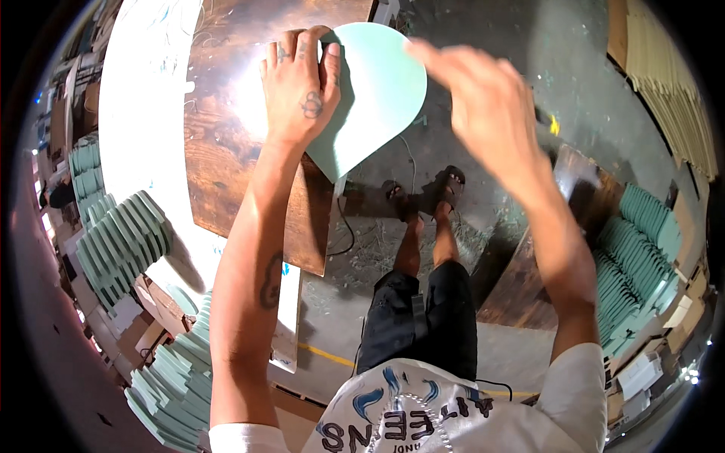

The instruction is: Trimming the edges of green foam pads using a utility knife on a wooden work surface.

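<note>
A mint-green, teardrop-shaped panel juts past the right edge of a brown wooden tabletop, its pointed end toward me. My left hand holds the panel at its left side, fingers bent down and the thumb lying along its face. Beside the panel's upper right edge is my right hand, with the forefinger tip at the rim. Motion blurs its fingers, and the thumb side is hidden, so whether it holds something small does not show.
Stacked mint-green panels stand at the left, the lower left and the right. A white surface lies beyond the tabletop. A dark cable hangs by the table edge. Thin scraps litter the concrete floor around my feet.
</note>
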A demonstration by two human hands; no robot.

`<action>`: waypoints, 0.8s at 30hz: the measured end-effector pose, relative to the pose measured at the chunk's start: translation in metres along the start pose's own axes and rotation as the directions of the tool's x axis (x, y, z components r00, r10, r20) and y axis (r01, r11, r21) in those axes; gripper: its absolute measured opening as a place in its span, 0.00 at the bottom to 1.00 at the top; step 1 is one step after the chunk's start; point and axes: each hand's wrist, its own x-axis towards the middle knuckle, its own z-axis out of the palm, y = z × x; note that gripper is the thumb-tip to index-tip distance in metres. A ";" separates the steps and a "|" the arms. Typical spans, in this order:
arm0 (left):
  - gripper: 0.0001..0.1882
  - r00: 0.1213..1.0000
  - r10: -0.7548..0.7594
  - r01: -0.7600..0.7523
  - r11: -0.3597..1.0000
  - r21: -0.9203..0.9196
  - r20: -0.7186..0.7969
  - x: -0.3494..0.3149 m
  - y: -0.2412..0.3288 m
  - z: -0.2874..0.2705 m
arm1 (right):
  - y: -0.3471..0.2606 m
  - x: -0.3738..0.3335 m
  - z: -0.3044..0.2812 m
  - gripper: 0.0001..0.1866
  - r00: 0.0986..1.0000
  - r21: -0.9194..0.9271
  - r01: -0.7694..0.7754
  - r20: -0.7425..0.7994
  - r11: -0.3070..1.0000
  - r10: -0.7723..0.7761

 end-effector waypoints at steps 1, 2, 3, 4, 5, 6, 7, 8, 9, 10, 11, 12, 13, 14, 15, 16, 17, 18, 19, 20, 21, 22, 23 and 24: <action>0.16 1.000 0.000 0.000 1.000 -0.004 -0.011 0.001 0.001 0.000 | 0.006 0.003 0.006 0.30 1.000 -0.006 -0.009 0.001 1.000 0.009; 0.16 1.000 0.007 -0.007 1.000 -0.013 -0.009 0.000 0.003 0.001 | 0.010 0.003 0.012 0.31 1.000 -0.029 -0.016 -0.008 0.999 0.016; 0.16 1.000 0.007 -0.007 1.000 -0.022 -0.012 -0.001 0.002 0.000 | 0.011 0.002 0.021 0.31 1.000 -0.043 -0.017 -0.022 0.999 0.016; 0.16 1.000 0.002 -0.003 1.000 -0.030 -0.017 -0.001 0.002 -0.001 | -0.001 -0.012 0.023 0.33 0.999 -0.034 -0.030 -0.035 0.999 0.029; 0.16 1.000 -0.014 0.014 1.000 -0.017 -0.002 0.000 0.003 -0.001 | -0.016 -0.027 0.021 0.32 0.997 -0.040 -0.061 -0.049 0.997 0.059; 0.16 1.000 -0.020 0.020 1.000 -0.011 0.000 -0.003 0.001 -0.001 | -0.035 -0.042 0.018 0.32 0.994 -0.040 -0.090 -0.058 0.995 0.088; 0.16 1.000 -0.019 0.019 1.000 0.002 -0.006 -0.006 -0.003 -0.003 | -0.059 -0.058 0.020 0.33 0.994 -0.006 -0.104 0.020 0.995 0.104; 0.16 1.000 -0.011 0.010 1.000 -0.014 -0.022 -0.002 0.001 0.002 | -0.078 -0.073 0.018 0.33 0.987 -0.002 -0.127 0.102 0.992 0.126; 0.16 1.000 -0.005 0.005 1.000 -0.018 -0.025 -0.001 0.002 0.003 | -0.094 -0.087 0.026 0.34 0.988 0.095 -0.107 0.123 0.990 0.095; 0.16 1.000 -0.008 0.007 0.999 -0.044 -0.025 -0.001 0.001 0.003 | -0.107 -0.093 0.034 0.34 0.988 0.196 -0.088 0.140 0.977 0.060; 0.16 1.000 -0.010 0.009 0.998 -0.067 -0.023 -0.001 -0.001 0.002 | -0.108 -0.095 0.042 0.34 0.990 0.233 -0.125 0.092 0.964 0.106; 0.16 1.000 -0.019 0.017 0.997 -0.082 -0.021 -0.004 -0.004 0.000 | -0.109 -0.089 0.042 0.32 0.979 0.233 -0.202 0.010 0.951 0.205; 0.15 0.999 -0.010 0.006 0.996 -0.094 -0.047 -0.003 -0.003 0.000 | -0.105 -0.077 0.036 0.31 0.935 0.307 -0.337 0.000 0.890 0.354; 0.15 0.999 -0.014 0.010 0.996 -0.087 -0.044 -0.002 -0.004 -0.001 | -0.098 -0.065 0.034 0.30 0.869 0.380 -0.459 0.002 0.803 0.495; 0.16 0.998 -0.066 0.068 0.990 -0.126 0.014 -0.002 -0.004 -0.001 | -0.089 -0.057 0.038 0.30 0.863 0.347 -0.427 -0.118 0.835 0.491; 0.17 0.991 -0.115 0.125 0.979 -0.164 0.069 0.007 0.006 -0.007 | -0.080 -0.051 0.045 0.29 0.848 0.306 -0.397 -0.240 0.865 0.473; 0.12 0.987 -0.155 0.163 0.950 -0.266 0.050 0.005 0.023 -0.011 | -0.080 -0.055 0.052 0.28 0.860 0.178 -0.379 -0.295 0.908 0.417; 0.08 0.991 -0.123 0.107 0.956 -0.275 -0.042 0.005 0.018 -0.014 | -0.100 -0.052 0.050 0.30 0.887 0.134 -0.393 -0.203 0.910 0.414; 0.08 0.992 -0.098 0.074 0.963 -0.261 -0.077 0.006 0.018 -0.012 | -0.118 -0.059 0.051 0.31 0.907 0.109 -0.389 -0.131 0.915 0.401; 0.08 0.991 -0.072 0.042 0.968 -0.247 -0.112 0.005 0.017 -0.012 | -0.136 -0.067 0.054 0.33 0.920 0.083 -0.382 -0.057 0.920 0.387; 0.08 0.991 -0.072 0.042 0.968 -0.249 -0.113 0.004 0.016 -0.012 | -0.153 -0.072 0.049 0.34 0.929 0.120 -0.370 0.049 0.921 0.367; 0.08 0.986 -0.157 0.133 0.947 -0.293 -0.061 0.002 0.015 -0.013 | -0.166 -0.075 0.048 0.35 0.928 0.160 -0.362 0.154 0.919 0.339; 0.07 0.971 -0.240 0.225 0.916 -0.332 -0.004 0.001 0.013 -0.013 | -0.170 -0.079 0.053 0.35 0.930 0.231 -0.362 0.155 0.903 0.333; 0.07 0.970 -0.242 0.227 0.914 -0.336 -0.002 0.000 0.013 -0.012 | -0.167 -0.078 0.052 0.35 0.929 0.228 -0.363 0.158 0.903 0.334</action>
